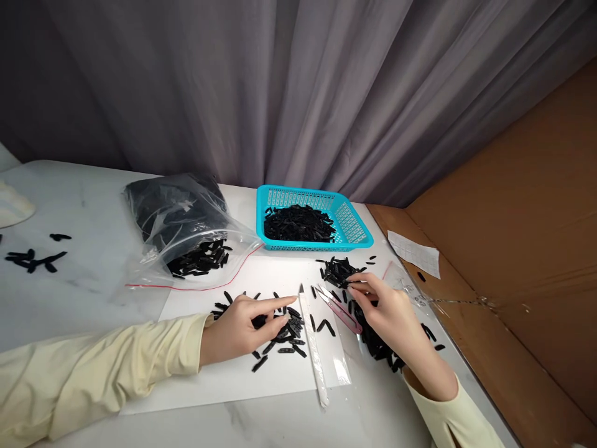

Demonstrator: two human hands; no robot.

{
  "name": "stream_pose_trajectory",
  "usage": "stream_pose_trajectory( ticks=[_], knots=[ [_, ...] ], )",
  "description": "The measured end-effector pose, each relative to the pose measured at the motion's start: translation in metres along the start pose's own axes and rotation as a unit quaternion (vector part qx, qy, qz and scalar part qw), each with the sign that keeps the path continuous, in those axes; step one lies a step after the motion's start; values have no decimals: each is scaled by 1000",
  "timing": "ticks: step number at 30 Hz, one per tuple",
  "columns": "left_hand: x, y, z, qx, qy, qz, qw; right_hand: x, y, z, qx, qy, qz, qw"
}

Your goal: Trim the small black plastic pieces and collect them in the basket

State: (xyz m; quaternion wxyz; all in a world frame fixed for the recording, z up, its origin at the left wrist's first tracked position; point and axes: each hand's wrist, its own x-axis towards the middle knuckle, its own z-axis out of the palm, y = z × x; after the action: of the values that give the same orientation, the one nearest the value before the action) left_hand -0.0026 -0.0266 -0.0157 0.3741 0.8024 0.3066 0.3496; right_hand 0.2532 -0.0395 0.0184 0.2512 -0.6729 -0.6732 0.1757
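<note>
My left hand [249,323] hovers over a loose pile of small, narrow black pieces [291,330] on a white sheet [186,379]. Its index finger and thumb are stretched out and apart, and the index fingertip comes near the tip of a craft knife [313,354] with a white-wrapped handle. At a second small heap of black pieces [338,270], my right hand [387,311] has thumb and index finger brought together in a pinch. Whether a piece is between them is hidden. Pink thread snips [342,311] lie between the two hands.
Behind the piles stands a blue plastic basket [361,239] holding many black pieces. A clear zip bag [177,218] full of them lies to its left. More pieces [37,261] are scattered at far left. Brown cardboard [522,236] borders the right side; a grey curtain [209,93] hangs behind.
</note>
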Motion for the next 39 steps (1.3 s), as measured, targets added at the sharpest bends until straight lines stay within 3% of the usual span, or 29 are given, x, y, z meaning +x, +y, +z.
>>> stream_pose_trajectory(
  ticks=[5,12,15,18,21,25,31,34,36,39],
  knots=[
    [0,-2,1,2,-6,-18,1000,4,-4,4,9,-91,-6,996],
    [-1,-4,3,7,-7,-30,1000,11,-9,3,-91,-69,-70,991],
    [-1,-4,2,-16,-28,-54,998,3,-35,8,-31,-79,-153,985],
    [-2,-3,1,-33,-48,-68,996,-4,-64,22,53,-125,-261,956],
    [-2,-5,1,-34,-47,-70,996,-5,-79,37,86,-174,-315,929],
    [-2,-7,1,-45,-53,-72,995,-2,-79,46,85,-192,-333,919],
    [-2,-6,1,-70,-87,-82,990,-3,-75,44,-19,-219,-368,904],
    [-2,-4,1,-50,-80,-88,992,-7,-70,45,84,-187,-322,924],
    [-1,-4,0,-47,-80,-80,992,-12,-62,45,195,-164,-225,940],
    [-2,-6,0,-49,-83,-31,995,-24,-46,44,382,-163,-50,908]
  ],
)
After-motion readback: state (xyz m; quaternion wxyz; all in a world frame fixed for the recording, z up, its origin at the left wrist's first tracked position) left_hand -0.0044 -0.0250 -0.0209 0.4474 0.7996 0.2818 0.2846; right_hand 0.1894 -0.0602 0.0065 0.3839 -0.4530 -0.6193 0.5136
